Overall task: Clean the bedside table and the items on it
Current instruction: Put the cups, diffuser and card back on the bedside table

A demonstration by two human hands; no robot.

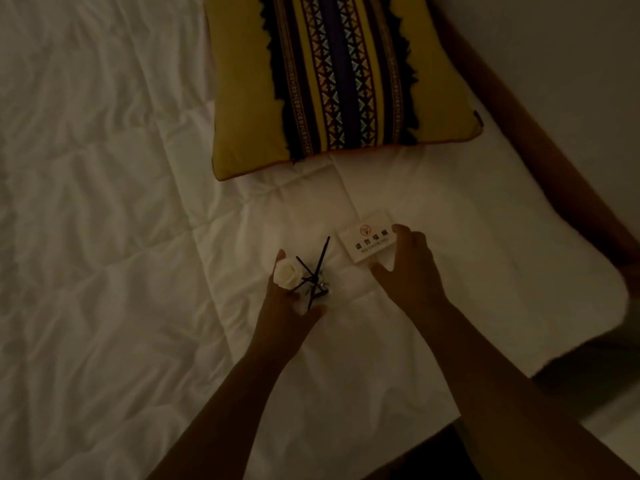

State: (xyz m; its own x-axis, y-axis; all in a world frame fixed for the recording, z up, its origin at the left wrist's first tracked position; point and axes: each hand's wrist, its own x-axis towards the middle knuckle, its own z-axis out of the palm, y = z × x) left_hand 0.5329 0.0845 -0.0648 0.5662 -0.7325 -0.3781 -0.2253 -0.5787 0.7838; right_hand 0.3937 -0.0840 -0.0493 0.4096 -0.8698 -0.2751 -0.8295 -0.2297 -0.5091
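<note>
Head view, dim light. A small reed diffuser (316,284) is held in the left hand (282,308), with the fingers curled round its base. Its vessel is largely hidden by the hand. Dark reed sticks (323,252) are fanned upward from it, and a white artificial rose (286,273) is set just beside them, against the fingertips.

A white tent-shaped sign (369,241) is pinched in the right hand (414,270), with the fingers at its far right end and the thumb at its near edge. On its face are printed a red circular emblem, a row of four Chinese characters and, beneath them, the line "NO SMOKING". No other writing can be made out.

Both items are held low over a white quilted duvet (104,209), the sign to the right of the diffuser and apart from it. Whether either rests on the fabric cannot be told.

A yellow cushion (242,81) with a dark, geometrically patterned central band is laid on the bed beyond the hands. A brown wooden headboard (540,161) is seen along the right edge of the bed.
</note>
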